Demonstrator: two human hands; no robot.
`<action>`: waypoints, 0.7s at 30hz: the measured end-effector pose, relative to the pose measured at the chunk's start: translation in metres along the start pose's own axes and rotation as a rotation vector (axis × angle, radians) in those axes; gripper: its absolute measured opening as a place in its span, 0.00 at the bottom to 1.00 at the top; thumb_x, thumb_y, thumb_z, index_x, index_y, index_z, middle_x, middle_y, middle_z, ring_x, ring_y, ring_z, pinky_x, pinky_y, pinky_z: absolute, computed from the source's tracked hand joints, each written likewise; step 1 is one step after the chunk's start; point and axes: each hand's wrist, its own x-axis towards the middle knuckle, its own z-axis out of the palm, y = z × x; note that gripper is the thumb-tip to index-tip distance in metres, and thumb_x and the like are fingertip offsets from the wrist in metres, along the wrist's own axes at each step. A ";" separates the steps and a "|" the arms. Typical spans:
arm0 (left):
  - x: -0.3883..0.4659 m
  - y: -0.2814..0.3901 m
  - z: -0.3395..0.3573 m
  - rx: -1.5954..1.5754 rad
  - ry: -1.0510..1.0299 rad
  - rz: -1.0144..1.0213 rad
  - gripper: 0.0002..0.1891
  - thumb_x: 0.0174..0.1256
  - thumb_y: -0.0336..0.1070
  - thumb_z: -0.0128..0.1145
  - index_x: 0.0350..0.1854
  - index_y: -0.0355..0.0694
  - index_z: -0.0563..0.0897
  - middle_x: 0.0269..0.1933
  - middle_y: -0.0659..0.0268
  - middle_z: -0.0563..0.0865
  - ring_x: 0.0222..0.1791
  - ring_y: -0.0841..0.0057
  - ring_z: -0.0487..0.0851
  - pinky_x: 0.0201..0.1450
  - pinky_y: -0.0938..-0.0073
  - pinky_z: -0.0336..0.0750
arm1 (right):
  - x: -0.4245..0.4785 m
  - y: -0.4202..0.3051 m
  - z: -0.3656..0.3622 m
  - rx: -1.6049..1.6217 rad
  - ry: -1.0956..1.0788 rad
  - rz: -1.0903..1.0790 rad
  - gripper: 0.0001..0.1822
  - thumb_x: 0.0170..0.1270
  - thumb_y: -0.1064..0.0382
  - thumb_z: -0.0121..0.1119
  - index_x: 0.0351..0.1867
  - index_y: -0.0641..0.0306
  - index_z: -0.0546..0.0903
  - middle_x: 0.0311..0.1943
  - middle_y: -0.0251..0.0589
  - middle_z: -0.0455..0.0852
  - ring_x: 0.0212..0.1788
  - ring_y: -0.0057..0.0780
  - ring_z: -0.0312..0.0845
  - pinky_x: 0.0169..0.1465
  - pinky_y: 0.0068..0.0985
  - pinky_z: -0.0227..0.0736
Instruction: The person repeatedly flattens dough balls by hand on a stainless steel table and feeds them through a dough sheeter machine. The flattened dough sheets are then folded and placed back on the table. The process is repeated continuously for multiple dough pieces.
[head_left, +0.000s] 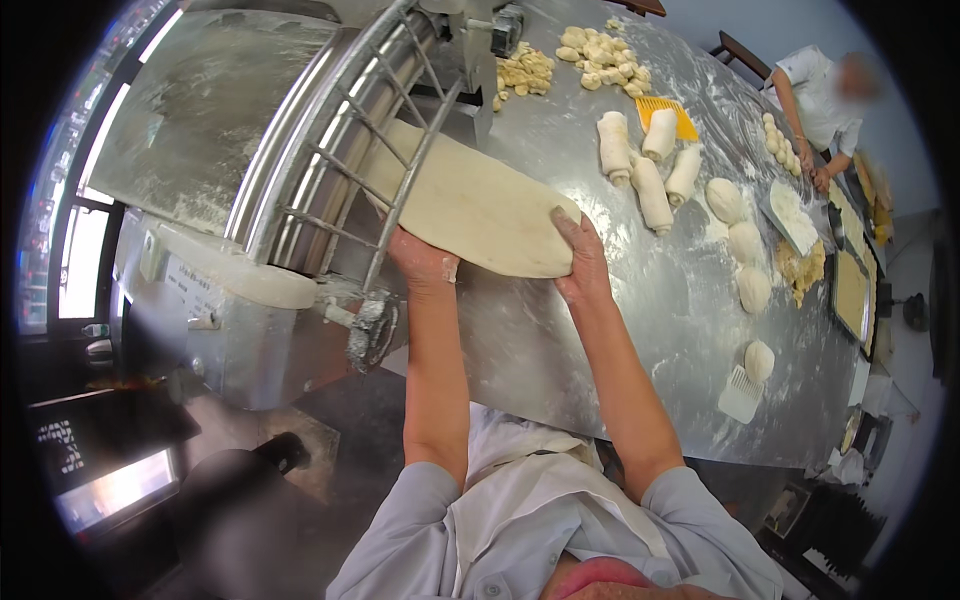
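A long, pale dough sheet stretches from the steel rollers of a dough sheeter out over the table. Its left end lies beneath the bars of the metal guard. My right hand grips the sheet's rounded right end, thumb on top and fingers below. Close to the guard, my left hand holds the sheet up from beneath at its near edge; the dough and guard hide most of its fingers. Flour marks both hands.
Rolled dough pieces lie on the floured steel table by an orange scraper. Dough balls, a white scraper and cut dough lumps lie around. A knob juts from the sheeter. A co-worker works at the far right.
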 end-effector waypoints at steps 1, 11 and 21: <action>-0.003 -0.002 0.005 -0.004 -0.004 -0.031 0.31 0.81 0.58 0.46 0.74 0.40 0.75 0.72 0.57 0.80 0.71 0.56 0.77 0.74 0.49 0.72 | -0.001 -0.002 -0.009 -0.015 0.017 -0.006 0.20 0.72 0.63 0.70 0.60 0.68 0.80 0.51 0.42 0.90 0.51 0.31 0.88 0.56 0.31 0.85; -0.098 -0.097 -0.050 0.638 0.265 -0.391 0.26 0.80 0.38 0.61 0.73 0.32 0.74 0.73 0.53 0.78 0.70 0.56 0.78 0.71 0.56 0.74 | -0.067 -0.052 -0.158 -0.397 0.330 -0.005 0.15 0.72 0.66 0.69 0.56 0.69 0.83 0.46 0.38 0.90 0.45 0.25 0.87 0.51 0.26 0.82; -0.242 -0.178 -0.001 1.999 -0.700 0.094 0.25 0.71 0.30 0.65 0.70 0.30 0.78 0.67 0.44 0.80 0.62 0.50 0.82 0.66 0.54 0.78 | -0.157 -0.092 -0.273 -1.379 0.519 -0.244 0.13 0.65 0.66 0.72 0.47 0.69 0.86 0.40 0.45 0.92 0.40 0.33 0.88 0.48 0.29 0.80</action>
